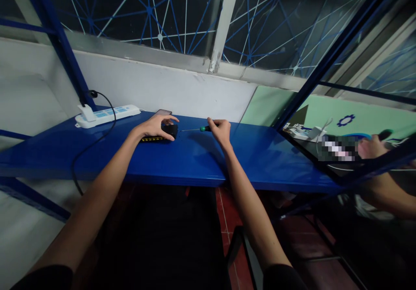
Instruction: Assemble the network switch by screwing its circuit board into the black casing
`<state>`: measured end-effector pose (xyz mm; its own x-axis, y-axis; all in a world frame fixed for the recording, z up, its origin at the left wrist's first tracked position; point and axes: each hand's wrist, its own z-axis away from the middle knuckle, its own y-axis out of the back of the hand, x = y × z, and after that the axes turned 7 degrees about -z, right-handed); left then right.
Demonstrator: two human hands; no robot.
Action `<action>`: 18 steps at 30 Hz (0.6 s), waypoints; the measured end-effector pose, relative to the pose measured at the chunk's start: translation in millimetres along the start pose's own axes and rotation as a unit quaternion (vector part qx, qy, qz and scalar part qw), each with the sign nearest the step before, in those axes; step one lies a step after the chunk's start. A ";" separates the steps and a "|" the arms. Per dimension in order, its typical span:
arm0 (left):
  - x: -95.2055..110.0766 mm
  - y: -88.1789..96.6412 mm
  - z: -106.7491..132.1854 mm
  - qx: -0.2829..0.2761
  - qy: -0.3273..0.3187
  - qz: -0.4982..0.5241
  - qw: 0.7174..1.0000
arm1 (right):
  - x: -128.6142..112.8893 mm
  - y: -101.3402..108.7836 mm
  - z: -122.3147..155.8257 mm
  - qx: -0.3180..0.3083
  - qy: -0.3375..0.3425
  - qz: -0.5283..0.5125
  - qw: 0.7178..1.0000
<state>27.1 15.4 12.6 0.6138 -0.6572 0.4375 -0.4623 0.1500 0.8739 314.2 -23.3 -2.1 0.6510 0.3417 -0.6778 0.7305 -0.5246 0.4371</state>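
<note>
My left hand grips a black box from above, thumb at its near side and fingers over its far side. A row of yellow ports shows along the box's near edge, like those of a network switch; the hand hides much of the rest. In my right hand is a screwdriver with a green and black handle, closed in my fingers. Its thin shaft lies about level and points left at the box, with the tip a little apart from it. Tiny dark specks, perhaps screws, lie on the table by the tip.
Everything rests on a blue table. A phone-like slab lies behind my left hand. At left is a white power strip with a plug and black cable. Blue frame posts flank the table; another person's hand is at right.
</note>
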 end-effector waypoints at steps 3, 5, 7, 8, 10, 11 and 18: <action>2.0 0.3 0.3 0.014 -0.006 0.025 1.000 | -0.6 -1.5 0.8 -0.003 0.011 -0.002 1.000; 3.1 0.5 0.5 0.019 -0.004 0.030 0.999 | -0.9 -2.8 1.5 -0.008 0.020 -0.002 1.000; 3.7 0.6 0.5 0.021 0.001 0.029 0.999 | -1.3 -3.9 2.1 -0.015 0.026 0.003 1.000; 3.8 0.6 0.5 0.022 0.003 0.028 0.999 | -1.4 -4.4 2.5 -0.017 0.027 0.006 0.999; 3.8 0.5 0.4 0.022 0.007 0.027 0.999 | -1.7 -4.8 3.0 -0.021 0.028 0.010 0.999; 3.8 0.4 0.3 0.021 0.010 0.026 0.999 | -1.8 -4.9 3.2 -0.023 0.027 0.012 0.999; 3.4 0.8 -0.1 0.007 0.026 0.006 1.000 | -3.2 -5.1 3.9 -0.041 0.022 0.034 0.998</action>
<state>28.9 13.3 14.8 0.6411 -0.6158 0.4580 -0.4779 0.1466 0.8661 307.6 -24.8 -4.4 0.7070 0.3418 -0.6191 0.6973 -0.4829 0.5297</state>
